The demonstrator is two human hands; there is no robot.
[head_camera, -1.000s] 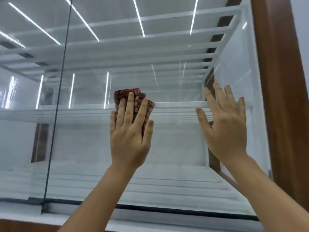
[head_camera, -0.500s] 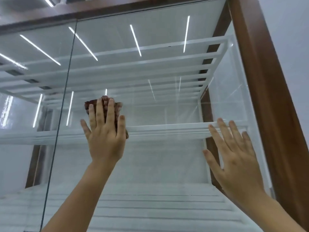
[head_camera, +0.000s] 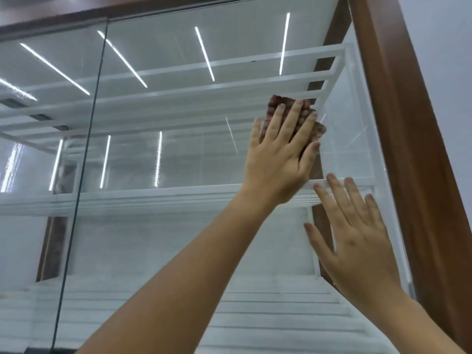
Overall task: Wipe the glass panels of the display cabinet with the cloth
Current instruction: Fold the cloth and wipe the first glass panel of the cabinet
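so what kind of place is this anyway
Probably a shop or showroom, though that's a guess: a tall glass panel fronts a display cabinet with bare white shelves, framed in dark wood, and long strip lights reflect in the glass.

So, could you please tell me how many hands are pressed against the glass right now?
2. The left hand presses the reddish-brown textured cloth high on the clear glass panel; the right hand lies flat, bare, lower by the brown wooden frame.
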